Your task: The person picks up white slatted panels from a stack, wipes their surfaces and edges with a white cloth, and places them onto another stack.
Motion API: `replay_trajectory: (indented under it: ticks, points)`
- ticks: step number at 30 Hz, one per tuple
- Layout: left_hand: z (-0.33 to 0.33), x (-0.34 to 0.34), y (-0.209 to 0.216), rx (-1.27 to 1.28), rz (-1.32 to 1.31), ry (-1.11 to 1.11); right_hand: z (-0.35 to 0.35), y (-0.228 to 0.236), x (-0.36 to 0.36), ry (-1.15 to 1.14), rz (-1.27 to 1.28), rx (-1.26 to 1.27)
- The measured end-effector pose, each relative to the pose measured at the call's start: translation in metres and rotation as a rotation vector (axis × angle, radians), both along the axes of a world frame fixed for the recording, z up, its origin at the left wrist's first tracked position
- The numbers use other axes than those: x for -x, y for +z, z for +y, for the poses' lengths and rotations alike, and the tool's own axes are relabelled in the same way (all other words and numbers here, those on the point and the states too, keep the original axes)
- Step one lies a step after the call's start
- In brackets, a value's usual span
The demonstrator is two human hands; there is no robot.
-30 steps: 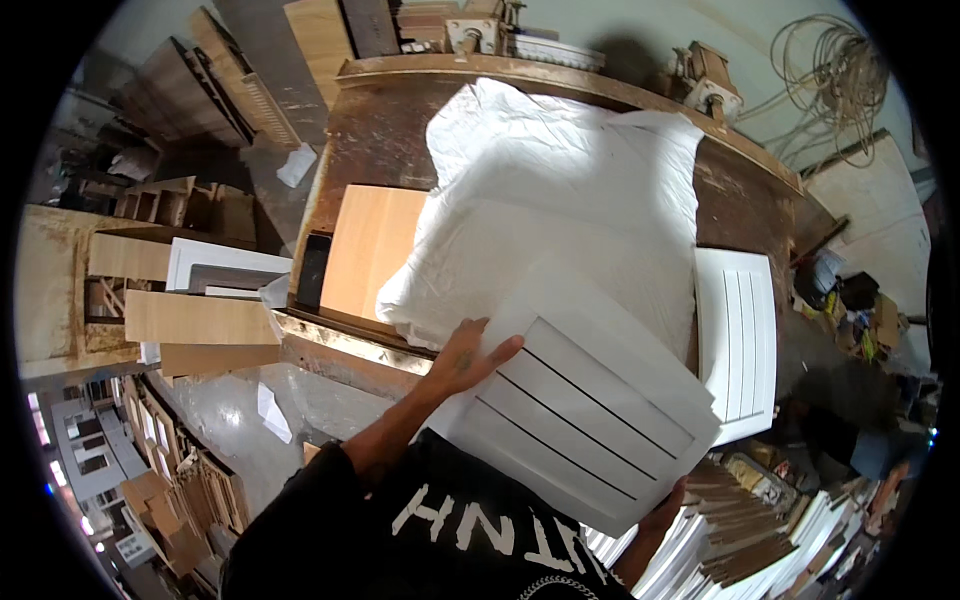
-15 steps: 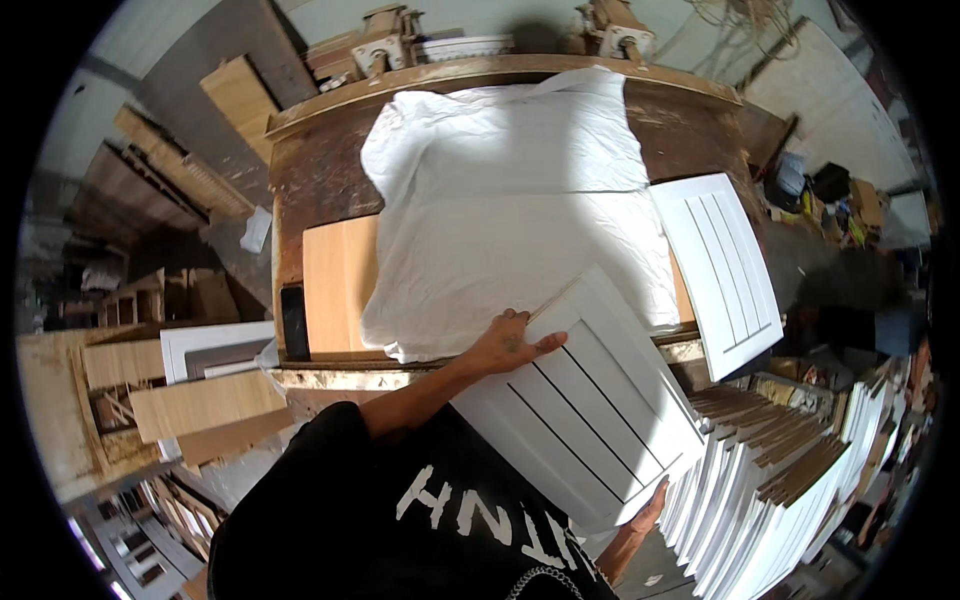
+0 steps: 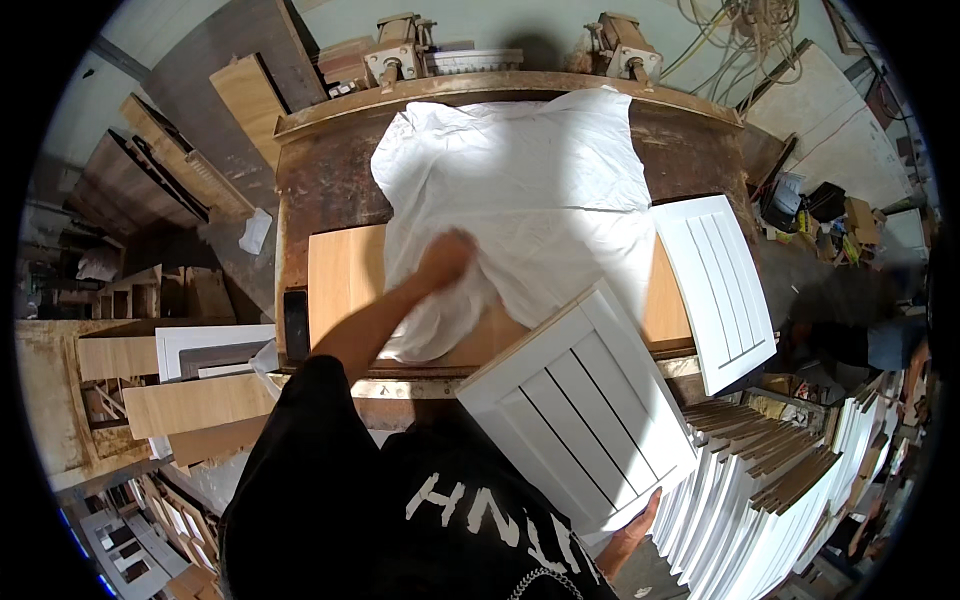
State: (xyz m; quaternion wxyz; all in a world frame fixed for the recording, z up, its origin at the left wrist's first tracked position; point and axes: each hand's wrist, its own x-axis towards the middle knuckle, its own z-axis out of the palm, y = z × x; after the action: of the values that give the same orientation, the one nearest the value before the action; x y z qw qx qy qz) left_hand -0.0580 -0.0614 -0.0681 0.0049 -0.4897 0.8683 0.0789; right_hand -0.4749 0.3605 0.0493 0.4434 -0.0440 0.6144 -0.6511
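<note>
My left hand [image 3: 450, 258], blurred by motion, is closed on a white cloth [image 3: 540, 165] spread over the workbench [image 3: 325, 185]. The cloth bunches around the hand, and its raised front edge bares part of a light wood board [image 3: 345, 270] beneath. Held tilted in front of the bench is a white grooved door panel [image 3: 580, 400]. My right hand [image 3: 635, 520] grips its lower right edge, the fingers partly hidden by the panel. A second white grooved panel [image 3: 718, 285] lies at the bench's right side, partly over the board.
White panels [image 3: 740, 490] stand stacked close at my right. Wooden boards [image 3: 205, 405] and a white frame [image 3: 200, 345] are to the left. A black phone-like object [image 3: 296, 325] lies at the bench's left edge. Clamps [image 3: 395, 55] line the back, with coiled hoses [image 3: 755, 40] at the far right.
My left hand has left the panel's upper edge and moved up and left onto the cloth. The cloth's front edge has been drawn back, uncovering wood. My right hand still holds the panel.
</note>
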Motion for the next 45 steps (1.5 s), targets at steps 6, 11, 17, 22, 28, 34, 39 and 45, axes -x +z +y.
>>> replay_trajectory:
  ticks: [6, 11, 17, 22, 28, 34, 39, 45]
  points:
    - [-0.1, -0.117, 0.082, 0.629, -0.025, 1.212, -0.012, 0.005, 0.007, -0.022, 0.02, -0.065]
    - [0.026, -0.047, -0.023, -0.165, 1.173, 0.388, -0.034, 0.016, 0.011, 0.043, 0.109, -0.133]
    - [0.139, 0.074, 0.034, -1.559, 1.566, 0.549, -0.057, 0.02, 0.027, 0.126, 0.154, -0.099]
    - [0.146, 0.048, 0.046, -1.397, 1.709, 0.682, -0.103, -0.014, 0.078, 0.246, 0.468, -0.419]
    - [0.158, -0.009, 0.043, -1.042, 1.767, 0.845, -0.255, 0.009, 0.034, 0.633, 0.415, -0.387]
    - [0.156, -0.051, -0.005, -0.706, 1.737, 0.887, -0.353, -0.005, 0.012, 0.845, 0.364, -0.258]
    - [0.13, -0.016, 0.059, -0.805, 1.647, 1.204, -0.396, -0.006, 0.018, 0.938, 0.456, -0.386]
    - [0.086, -0.064, 0.062, -0.266, 0.523, 1.059, -0.398, -0.025, 0.045, 0.912, 1.016, -0.207]
